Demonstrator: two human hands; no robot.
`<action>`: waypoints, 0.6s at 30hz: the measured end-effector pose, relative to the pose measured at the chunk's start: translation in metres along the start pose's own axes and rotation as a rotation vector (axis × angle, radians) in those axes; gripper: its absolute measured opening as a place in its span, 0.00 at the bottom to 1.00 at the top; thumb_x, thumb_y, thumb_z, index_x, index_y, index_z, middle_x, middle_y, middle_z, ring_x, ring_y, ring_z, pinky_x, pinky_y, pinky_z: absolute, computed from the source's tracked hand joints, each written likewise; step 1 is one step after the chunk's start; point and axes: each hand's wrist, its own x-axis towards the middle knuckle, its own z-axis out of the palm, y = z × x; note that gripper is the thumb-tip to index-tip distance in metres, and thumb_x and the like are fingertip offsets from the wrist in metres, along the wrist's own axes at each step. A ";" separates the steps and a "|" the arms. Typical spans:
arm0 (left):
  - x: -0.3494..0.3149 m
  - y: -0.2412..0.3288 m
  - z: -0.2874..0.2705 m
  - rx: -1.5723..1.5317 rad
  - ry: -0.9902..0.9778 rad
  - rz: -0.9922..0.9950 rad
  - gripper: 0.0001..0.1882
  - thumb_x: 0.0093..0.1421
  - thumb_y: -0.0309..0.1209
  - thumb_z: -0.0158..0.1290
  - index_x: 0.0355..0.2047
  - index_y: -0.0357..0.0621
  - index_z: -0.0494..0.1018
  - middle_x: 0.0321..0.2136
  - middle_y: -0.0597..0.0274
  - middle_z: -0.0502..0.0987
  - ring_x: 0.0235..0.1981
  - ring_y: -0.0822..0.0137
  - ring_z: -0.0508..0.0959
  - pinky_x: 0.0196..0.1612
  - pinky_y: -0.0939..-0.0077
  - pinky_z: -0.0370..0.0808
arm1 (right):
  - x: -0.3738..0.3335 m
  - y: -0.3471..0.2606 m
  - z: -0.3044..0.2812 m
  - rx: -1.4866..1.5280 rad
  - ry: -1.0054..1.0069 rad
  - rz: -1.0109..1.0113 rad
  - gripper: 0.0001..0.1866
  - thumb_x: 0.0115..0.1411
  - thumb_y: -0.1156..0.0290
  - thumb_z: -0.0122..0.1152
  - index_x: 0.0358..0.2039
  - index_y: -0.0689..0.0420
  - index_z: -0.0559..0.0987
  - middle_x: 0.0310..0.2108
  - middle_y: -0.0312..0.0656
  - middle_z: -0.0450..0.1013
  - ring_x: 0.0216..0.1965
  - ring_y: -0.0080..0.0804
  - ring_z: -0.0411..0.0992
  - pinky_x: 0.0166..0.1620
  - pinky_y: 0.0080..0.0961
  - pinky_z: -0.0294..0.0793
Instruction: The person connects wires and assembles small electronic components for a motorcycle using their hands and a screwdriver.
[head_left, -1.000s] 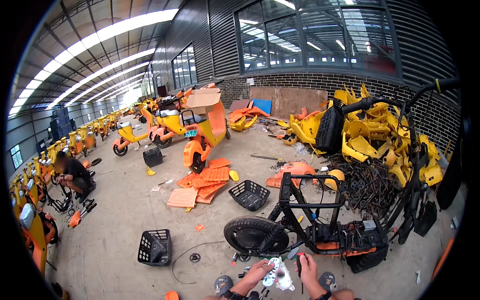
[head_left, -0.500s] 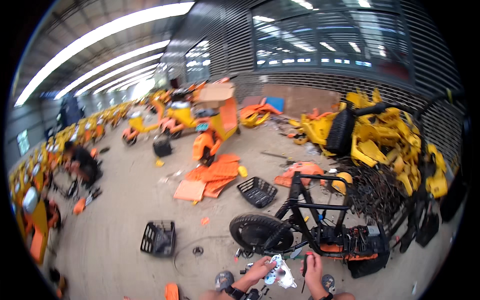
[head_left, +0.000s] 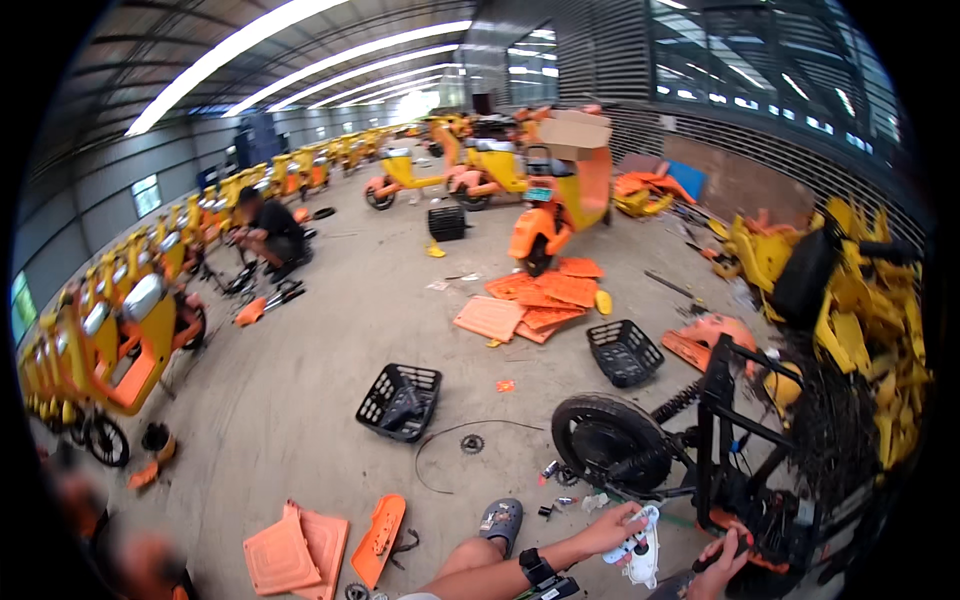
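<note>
My left hand (head_left: 612,532) is closed round the edge of a flat white cover (head_left: 644,562) with a dark round opening. To its right, my right hand (head_left: 722,568) grips a tool with a red and black handle (head_left: 747,541), which looks like a screwdriver. The cover and the tool are apart. Just beyond my hands lies a stripped black scooter frame (head_left: 714,415) with its rear wheel (head_left: 610,445) toward the left. Small loose parts (head_left: 566,480) are on the floor by the wheel.
Two black baskets (head_left: 399,401) (head_left: 625,352) stand on the floor near a thin cable (head_left: 417,461) and a small sprocket (head_left: 471,443). Orange panels (head_left: 283,552) lie at lower left, more (head_left: 540,297) farther off. A person (head_left: 268,235) crouches by rows of yellow scooters (head_left: 135,335).
My view has swung left, so the scene sits farther right. Both hands keep hold of the cover and the tool, and more of my left forearm shows.
</note>
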 end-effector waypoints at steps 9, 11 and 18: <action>-0.026 -0.060 -0.096 0.131 0.244 0.083 0.15 0.61 0.31 0.48 0.45 0.35 0.71 0.42 0.55 0.77 0.44 0.63 0.76 0.44 0.69 0.74 | -0.036 0.033 0.022 -0.097 -0.146 -0.006 0.08 0.57 0.68 0.56 0.33 0.60 0.76 0.22 0.33 0.72 0.25 0.20 0.69 0.30 0.19 0.68; -0.012 -0.023 -0.024 0.774 0.255 0.090 0.21 0.61 0.36 0.48 0.50 0.34 0.68 0.47 0.50 0.74 0.50 0.57 0.72 0.49 0.63 0.70 | -0.012 0.030 0.018 -0.322 -0.246 -0.098 0.09 0.54 0.70 0.61 0.34 0.61 0.77 0.24 0.34 0.74 0.27 0.19 0.70 0.32 0.20 0.70; -0.010 -0.013 -0.004 0.068 0.041 0.008 0.16 0.64 0.30 0.49 0.50 0.40 0.61 0.32 0.51 0.78 0.26 0.63 0.80 0.25 0.71 0.78 | -0.012 0.007 0.023 -0.739 -0.278 -0.630 0.10 0.43 0.66 0.67 0.26 0.55 0.79 0.24 0.43 0.73 0.27 0.42 0.71 0.33 0.31 0.71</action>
